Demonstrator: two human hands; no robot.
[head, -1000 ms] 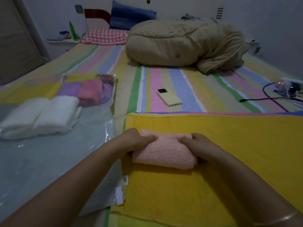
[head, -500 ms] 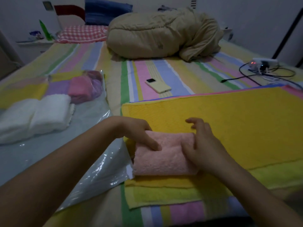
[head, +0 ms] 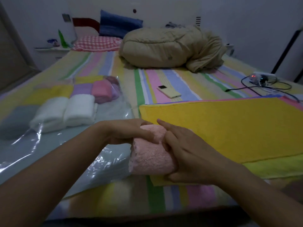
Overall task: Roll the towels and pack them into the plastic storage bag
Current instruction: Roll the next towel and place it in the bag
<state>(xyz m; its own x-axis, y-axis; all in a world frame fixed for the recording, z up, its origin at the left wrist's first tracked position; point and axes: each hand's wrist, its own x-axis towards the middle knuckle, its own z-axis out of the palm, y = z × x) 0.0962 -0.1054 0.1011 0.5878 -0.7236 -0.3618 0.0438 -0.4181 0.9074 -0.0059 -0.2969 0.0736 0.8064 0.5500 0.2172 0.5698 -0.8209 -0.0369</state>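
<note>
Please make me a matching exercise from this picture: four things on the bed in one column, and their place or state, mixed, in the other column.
Things:
1. pink towel
2. yellow towel
3. white towels
4. phone

Place or state:
a. lies alone on the striped sheet
b. rolled, side by side, at the left
c. rolled, held by the left hand and the right hand
d. spread flat

Pairs: 1-c, 2-d, 3-b, 4-a
</note>
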